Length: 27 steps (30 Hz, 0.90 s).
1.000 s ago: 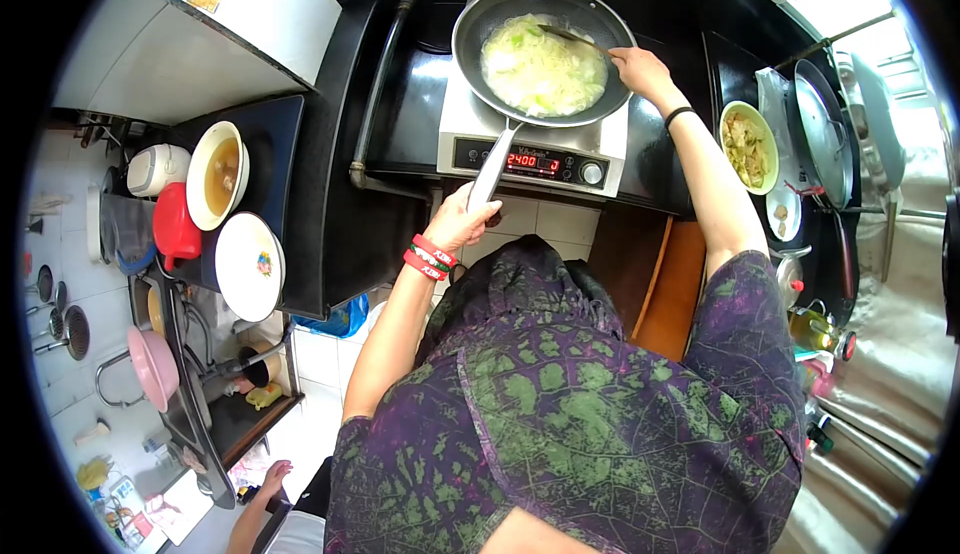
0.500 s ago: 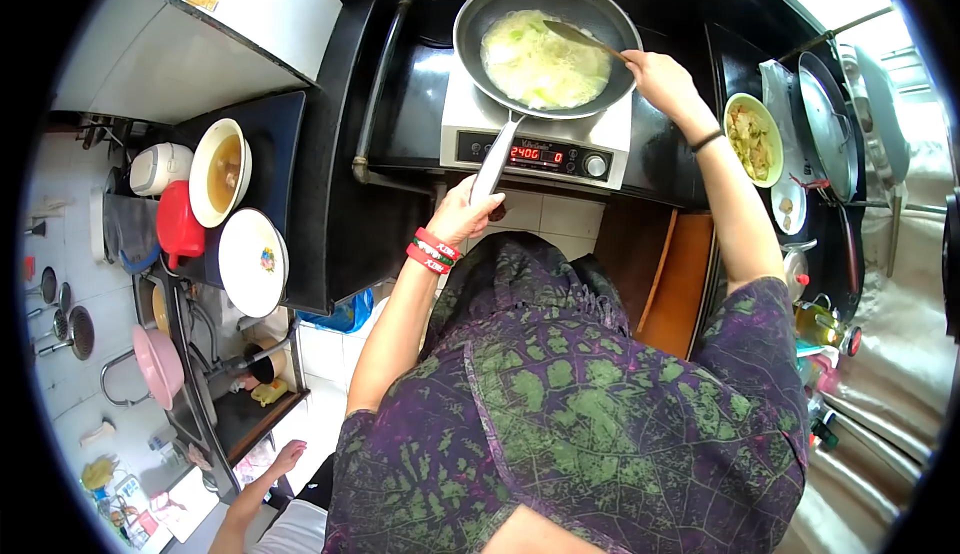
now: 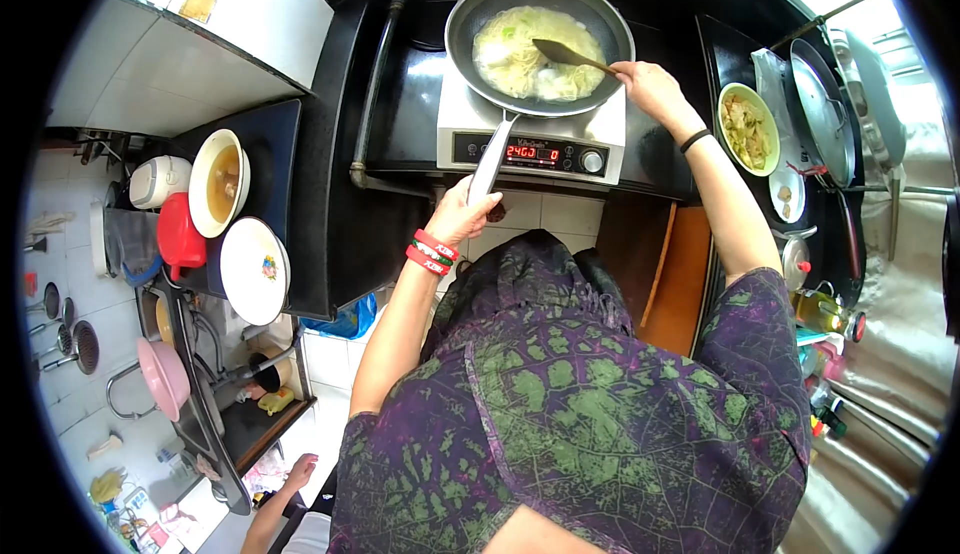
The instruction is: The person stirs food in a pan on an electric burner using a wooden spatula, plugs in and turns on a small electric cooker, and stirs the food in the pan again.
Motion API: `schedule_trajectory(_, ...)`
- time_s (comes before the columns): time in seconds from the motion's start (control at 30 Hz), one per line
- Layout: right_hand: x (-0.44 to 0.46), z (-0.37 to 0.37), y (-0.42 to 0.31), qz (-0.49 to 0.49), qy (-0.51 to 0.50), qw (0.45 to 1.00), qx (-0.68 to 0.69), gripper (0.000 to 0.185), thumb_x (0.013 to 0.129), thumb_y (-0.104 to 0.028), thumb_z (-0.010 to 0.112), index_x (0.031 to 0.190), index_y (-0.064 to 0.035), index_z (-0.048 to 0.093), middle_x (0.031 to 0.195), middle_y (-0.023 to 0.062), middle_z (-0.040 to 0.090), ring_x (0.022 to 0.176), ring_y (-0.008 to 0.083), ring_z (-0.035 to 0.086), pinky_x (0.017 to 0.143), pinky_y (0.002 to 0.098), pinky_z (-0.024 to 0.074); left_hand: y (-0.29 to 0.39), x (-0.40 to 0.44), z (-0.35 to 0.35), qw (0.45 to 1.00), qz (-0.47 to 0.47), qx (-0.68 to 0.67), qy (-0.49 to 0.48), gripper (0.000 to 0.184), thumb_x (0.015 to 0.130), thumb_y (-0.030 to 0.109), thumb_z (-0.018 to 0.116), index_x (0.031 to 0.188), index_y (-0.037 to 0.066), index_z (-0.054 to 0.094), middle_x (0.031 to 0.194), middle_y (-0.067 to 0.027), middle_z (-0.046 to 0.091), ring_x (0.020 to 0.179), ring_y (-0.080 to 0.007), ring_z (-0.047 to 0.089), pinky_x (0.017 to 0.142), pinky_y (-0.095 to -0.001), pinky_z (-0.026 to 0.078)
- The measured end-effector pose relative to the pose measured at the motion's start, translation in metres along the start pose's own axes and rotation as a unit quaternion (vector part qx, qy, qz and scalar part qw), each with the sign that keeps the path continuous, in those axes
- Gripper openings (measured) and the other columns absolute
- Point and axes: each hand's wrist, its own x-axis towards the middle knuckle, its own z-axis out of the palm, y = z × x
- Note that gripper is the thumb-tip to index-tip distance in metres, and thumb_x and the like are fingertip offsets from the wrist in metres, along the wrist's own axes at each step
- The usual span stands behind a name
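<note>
My left hand (image 3: 462, 210) is wrapped round the pale handle (image 3: 490, 164) of a deep dark wok (image 3: 460, 64). The wok sits on a silver induction cooker (image 3: 445, 124) with lit red digits. Closed on the end of a wooden spatula (image 3: 568, 54) is my right hand (image 3: 650, 89), at the wok's right rim. The spatula's blade lies in noodles (image 3: 515, 66) in pale liquid, with some green pieces among them. The blade's tip is partly sunk in the food.
To the right stand a bowl of cooked food (image 3: 748, 129), a small white dish (image 3: 787, 197), a large lid (image 3: 822, 114) and an oil bottle (image 3: 820, 309). A soup bowl (image 3: 220, 182), red dipper (image 3: 181, 236) and white plate (image 3: 252, 271) are left. Another person's hand (image 3: 302, 471) shows lower left.
The spatula and my right hand have shifted slightly left and down, and the noodles are rearranged in the liquid. My left hand keeps its hold on the handle.
</note>
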Motion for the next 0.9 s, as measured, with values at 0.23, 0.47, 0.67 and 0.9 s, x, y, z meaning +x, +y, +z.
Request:
schedule_trajectory(0.23, -0.007, 0.009, 0.009, 0.026, 0.015, 0.999, -0.025, 0.026, 0.089, -0.021, 0.05, 0.108, -0.0114, 0.064, 0.094, 0.0148, 0.066, 0.093, 0.0321, 0.062, 0.082, 0.0418, 0.0489, -0.001, 0.001, 0.0, 1.0, 0.0, -0.007, 0.001, 0.028, 0.086, 0.017, 0.065, 0.105, 0.005, 0.049, 0.066, 0.0047, 0.045, 0.045, -0.002, 0.036, 0.038, -0.0193, 0.028)
schedule_trajectory(0.47, -0.014, -0.012, 0.002, 0.1, 0.022, 0.982, 0.159, 0.027, 0.088, -0.019, 0.049, 0.106, -0.0054, 0.064, 0.089, 0.0189, 0.065, 0.089, 0.0322, 0.064, 0.078, 0.0405, 0.0497, 0.004, -0.002, 0.005, 1.0, -0.001, -0.001, -0.005, 0.022, 0.087, 0.016, 0.064, 0.098, 0.008, 0.048, 0.069, 0.0057, 0.045, 0.046, -0.0006, 0.036, 0.038, -0.0172, 0.027)
schedule_trajectory(0.67, -0.027, 0.005, 0.019, 0.09, 0.111, 0.982, 0.124, 0.026, 0.088, -0.014, 0.047, 0.108, -0.0032, 0.061, 0.09, 0.0231, 0.064, 0.088, 0.0382, 0.062, 0.078, 0.0448, 0.0489, 0.004, -0.003, 0.006, 1.0, -0.001, -0.013, 0.004, 0.021, 0.087, 0.016, 0.063, 0.1, 0.007, 0.048, 0.068, 0.0062, 0.044, 0.045, -0.0006, 0.034, 0.038, -0.0173, 0.026)
schedule_trajectory(0.9, -0.044, 0.027, -0.008, 0.144, 0.13, 0.973, 0.127, 0.028, 0.087, -0.007, 0.045, 0.114, -0.002, 0.052, 0.092, 0.0296, 0.061, 0.09, 0.0436, 0.06, 0.079, 0.0505, 0.0476, 0.007, -0.004, 0.01, 0.999, -0.001, -0.041, 0.015, 0.024, 0.086, 0.015, 0.064, 0.103, 0.007, 0.049, 0.066, 0.0071, 0.041, 0.044, -0.0008, 0.032, 0.039, -0.018, 0.025)
